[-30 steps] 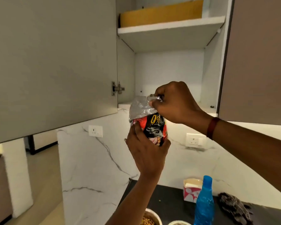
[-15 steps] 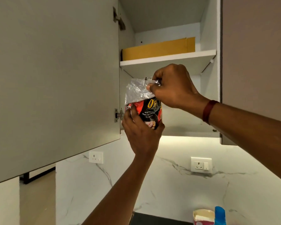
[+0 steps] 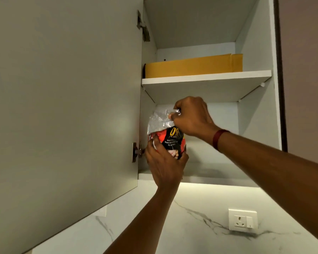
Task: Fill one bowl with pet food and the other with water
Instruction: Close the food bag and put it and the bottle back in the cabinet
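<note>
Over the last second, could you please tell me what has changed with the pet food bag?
The pet food bag was raised from in front of the marble wall to the mouth of the cabinet's lower compartment. Unchanged: the left hand grips its body, the right hand pinches its folded silver top, the cabinet door stands open.

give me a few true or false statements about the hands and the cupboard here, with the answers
1. The left hand and the right hand both hold the pet food bag. True.
2. The right hand holds the bag's bottom. False: it pinches the silver top, and the left hand holds the lower part.
3. A yellow envelope lies on the upper shelf. True.
4. The cabinet door is closed. False: it stands open.
</note>
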